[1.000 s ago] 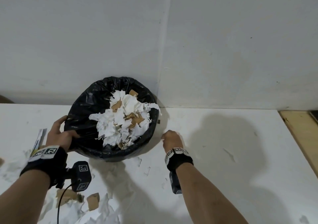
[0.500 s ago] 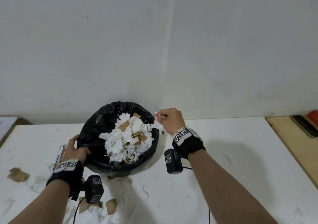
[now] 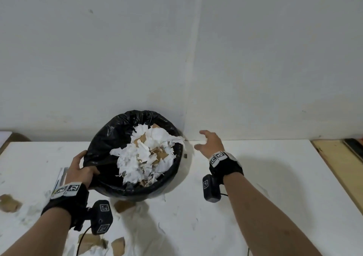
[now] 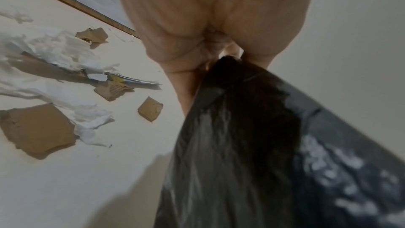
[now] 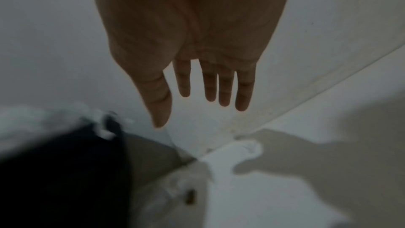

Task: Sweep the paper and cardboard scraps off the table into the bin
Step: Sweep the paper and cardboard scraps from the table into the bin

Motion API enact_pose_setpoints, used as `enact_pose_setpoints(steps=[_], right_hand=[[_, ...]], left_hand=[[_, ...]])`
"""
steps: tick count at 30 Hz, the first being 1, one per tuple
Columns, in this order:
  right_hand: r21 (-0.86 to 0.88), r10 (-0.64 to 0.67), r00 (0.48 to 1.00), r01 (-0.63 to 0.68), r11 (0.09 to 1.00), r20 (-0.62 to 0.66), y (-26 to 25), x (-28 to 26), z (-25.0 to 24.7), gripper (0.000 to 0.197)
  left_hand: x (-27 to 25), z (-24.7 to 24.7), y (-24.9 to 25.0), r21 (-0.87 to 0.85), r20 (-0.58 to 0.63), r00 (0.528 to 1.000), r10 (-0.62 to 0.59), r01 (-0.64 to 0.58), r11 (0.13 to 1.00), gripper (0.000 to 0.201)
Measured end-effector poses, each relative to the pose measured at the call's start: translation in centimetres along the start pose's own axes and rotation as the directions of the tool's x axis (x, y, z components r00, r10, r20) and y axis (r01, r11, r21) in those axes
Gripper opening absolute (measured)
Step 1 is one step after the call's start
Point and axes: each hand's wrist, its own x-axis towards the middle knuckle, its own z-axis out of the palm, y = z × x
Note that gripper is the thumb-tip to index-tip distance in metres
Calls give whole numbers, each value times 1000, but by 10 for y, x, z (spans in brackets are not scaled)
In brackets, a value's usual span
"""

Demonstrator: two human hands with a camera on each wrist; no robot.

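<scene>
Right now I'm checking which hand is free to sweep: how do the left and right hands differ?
The left hand grips the rim of the black-lined bin; the right hand holds nothing. The left hand's fingers curl over the liner; the right hand's fingers are straight and spread. The left hand touches the bin; the right hand hangs apart from it, beside the wall. Both wear black wrist straps with cameras.

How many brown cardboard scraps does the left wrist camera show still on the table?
4: far scrap at the top; ridged scrap below the torn paper; small scrap right of it; large scrap lowest. More may hide beneath paper.
</scene>
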Motion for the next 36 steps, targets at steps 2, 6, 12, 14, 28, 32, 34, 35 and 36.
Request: enact_pose_setpoints(steps=[2,6,12,14,28,32,34,35,36], right_hand=[[-153,84,990,-67,986,109,33,16,9,83],[-386,193,950,-87,919,247,70,39,38,113],[-474,76,928,115,873,364,53,52,77,121],[-599,18,933,216,771,359,38,44,91,112],[-555,-67,949,236,797,308,30,-12,100,29],[-303,-41,981,99,948,192,29,-19,90,25],[-152,-44,994,60,987,103,18,-24,71,19],[-98,-59,997,64,993,57,10,-26,60,16],[-53,-72,997,73,996,28,0,-29,48,14]], left_hand=[[11,1,-3,4,-8,1000,-2,2,1000,78],[29,6,-8,-3,-27,1000,1,-1,1000,79],[37,7,-16,-3,-39,999,2,-3,1000,77],[36,7,-15,-16,-42,999,-3,3,1000,77],[12,-5,-13,-27,-14,1000,-11,11,1000,75],[8,-17,-16,11,-19,1000,5,-5,1000,76],[4,-22,-16,16,-22,1000,-8,8,1000,76],[2,-25,-16,14,-25,1000,-12,12,1000,77],[0,-29,-17,20,-24,1000,-12,12,1000,78]])
